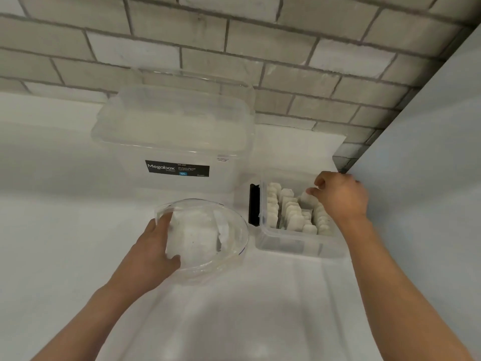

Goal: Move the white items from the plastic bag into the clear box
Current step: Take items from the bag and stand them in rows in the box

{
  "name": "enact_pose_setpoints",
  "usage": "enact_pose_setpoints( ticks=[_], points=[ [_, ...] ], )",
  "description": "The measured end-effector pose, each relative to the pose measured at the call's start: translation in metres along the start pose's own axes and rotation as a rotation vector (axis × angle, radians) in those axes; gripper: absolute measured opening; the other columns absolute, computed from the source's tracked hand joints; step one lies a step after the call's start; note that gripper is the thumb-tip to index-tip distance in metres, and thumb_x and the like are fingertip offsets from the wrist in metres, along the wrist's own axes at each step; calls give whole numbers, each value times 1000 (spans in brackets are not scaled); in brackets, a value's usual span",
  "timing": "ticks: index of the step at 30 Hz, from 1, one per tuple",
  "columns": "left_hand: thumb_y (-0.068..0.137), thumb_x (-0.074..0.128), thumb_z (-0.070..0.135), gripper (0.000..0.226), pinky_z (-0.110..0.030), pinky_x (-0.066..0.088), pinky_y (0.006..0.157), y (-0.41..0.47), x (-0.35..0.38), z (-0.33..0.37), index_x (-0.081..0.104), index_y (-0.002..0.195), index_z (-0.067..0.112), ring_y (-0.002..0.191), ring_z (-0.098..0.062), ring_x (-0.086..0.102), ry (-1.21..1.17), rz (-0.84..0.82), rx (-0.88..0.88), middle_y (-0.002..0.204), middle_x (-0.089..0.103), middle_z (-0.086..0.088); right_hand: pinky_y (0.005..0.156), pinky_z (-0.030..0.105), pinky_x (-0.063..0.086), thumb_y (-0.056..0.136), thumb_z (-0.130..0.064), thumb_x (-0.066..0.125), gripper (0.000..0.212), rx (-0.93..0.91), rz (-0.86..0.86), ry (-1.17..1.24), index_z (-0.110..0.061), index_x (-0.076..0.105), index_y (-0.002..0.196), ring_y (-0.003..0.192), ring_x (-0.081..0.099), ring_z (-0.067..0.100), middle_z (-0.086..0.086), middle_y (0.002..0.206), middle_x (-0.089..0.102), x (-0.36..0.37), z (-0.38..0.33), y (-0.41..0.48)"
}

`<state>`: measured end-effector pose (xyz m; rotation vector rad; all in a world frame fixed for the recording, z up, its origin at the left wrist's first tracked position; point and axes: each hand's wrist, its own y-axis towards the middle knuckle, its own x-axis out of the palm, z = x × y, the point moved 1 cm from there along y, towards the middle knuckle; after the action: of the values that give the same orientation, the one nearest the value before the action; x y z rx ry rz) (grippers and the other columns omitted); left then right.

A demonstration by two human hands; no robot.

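Grey brick wall [260, 48] with dark mortar backs a smooth white bench [65, 230]. At the bench's back edge, against that wall, stands a large translucent lidded plastic tub [177, 142] with a black Megabox label. Toward the bench's right edge, beside a flat pale panel [429, 152], sits the small rectangular clear box [286, 246]. It has a black latch [254, 204] on its left side and is packed with upright rows of chalky white items [294, 217]. Our right hand [341, 196] hovers over the box's back, fingertips pinching one white piece [307, 198] just above the rows. Just left of the box, our left hand [153, 246] curls round the crinkled clear plastic bag [208, 264]. The bag's mouth is held open in a round hoop, and more white lumps [192, 235] lie inside; we cannot tell their exact shape.
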<state>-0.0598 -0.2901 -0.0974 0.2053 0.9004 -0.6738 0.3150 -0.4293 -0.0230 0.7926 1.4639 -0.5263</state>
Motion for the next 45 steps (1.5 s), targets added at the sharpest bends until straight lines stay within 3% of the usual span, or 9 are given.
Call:
enact_pose_setpoints(
  ticks=[5,8,13,19,25,29,34,42,45],
  points=[
    [72,75,20,94,-41,54,80,-10,-3,5,19,147,33,96,-24,56,0,20,44,121,44,3,68,25,54,86,-37,77,15,-212,163,534,-22,76,89,69,66,9,-13,82,72,-57,-61,-72],
    [71,77,21,98,-42,55,77,-18,-2,10,18,147,33,95,-25,57,15,10,61,121,41,3,70,14,51,89,-26,75,4,-451,-75,793,-24,77,88,76,68,5,-15,83,73,-62,-117,-123],
    [73,75,13,95,-42,54,65,-28,-3,12,19,148,32,75,-25,55,4,30,115,111,35,4,79,38,52,105,-32,42,27,-820,-483,169,-30,65,118,100,65,21,-7,110,70,13,-170,-154],
    [73,61,4,84,-42,56,63,-28,-12,6,31,143,41,70,-27,57,0,154,70,112,35,3,70,35,38,107,-39,31,40,-674,-552,-79,-16,63,106,98,62,37,14,110,62,30,-165,-144],
    [71,56,6,82,-42,54,79,-15,-6,-10,35,140,45,101,-32,54,-95,140,-52,134,37,-4,75,34,46,102,-39,46,32,-621,-647,-111,-23,65,123,106,61,30,8,123,60,34,-183,-133],
    [70,57,4,86,-31,46,61,-15,-2,-14,27,141,44,89,-23,53,-180,29,-60,110,45,-2,89,37,51,96,-26,52,33,-584,-635,-10,-26,65,126,112,61,29,3,126,64,49,-197,-127],
    [68,59,4,91,-26,42,61,-16,-2,-17,25,143,43,87,-18,52,-209,-9,-9,100,48,0,95,33,48,102,-28,40,36,-398,-677,217,-20,64,129,118,59,26,1,134,63,63,-218,-121],
    [68,58,3,89,-27,44,62,-16,-3,-13,28,142,43,76,-15,54,-235,-64,74,96,52,5,59,28,41,94,-27,42,27,-101,-727,521,-23,58,72,69,56,18,-4,72,59,68,-233,-121],
    [69,58,3,87,-27,47,57,-15,-6,-11,29,139,45,70,-13,55,-240,-76,76,87,56,6,72,33,49,93,-28,46,25,-11,-706,639,-23,56,71,76,62,20,-4,72,61,64,-238,-119]
  ],
)
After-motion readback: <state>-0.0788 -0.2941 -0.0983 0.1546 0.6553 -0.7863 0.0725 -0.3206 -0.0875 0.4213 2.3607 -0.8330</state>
